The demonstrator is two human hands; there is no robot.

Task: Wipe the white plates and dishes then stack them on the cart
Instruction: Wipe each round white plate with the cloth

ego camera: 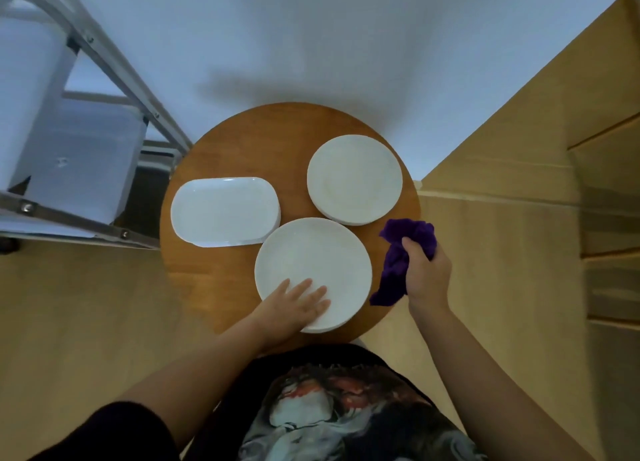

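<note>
Round wooden table (214,287) carries three white pieces: near plate (313,263), far plate (355,180), oblong dish (225,211) at left. Left hand (294,305), fingers flat, presses near plate's rim. Right hand (427,273) grips purple cloth (403,256) (bunched, possibly touching the tabletop). Metal cart (104,66) stands far left.

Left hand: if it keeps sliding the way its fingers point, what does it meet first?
The left hand lies flat on the near round plate, fingers pointing up-right. Beyond that plate's surface, the far round plate probably comes first.
</note>
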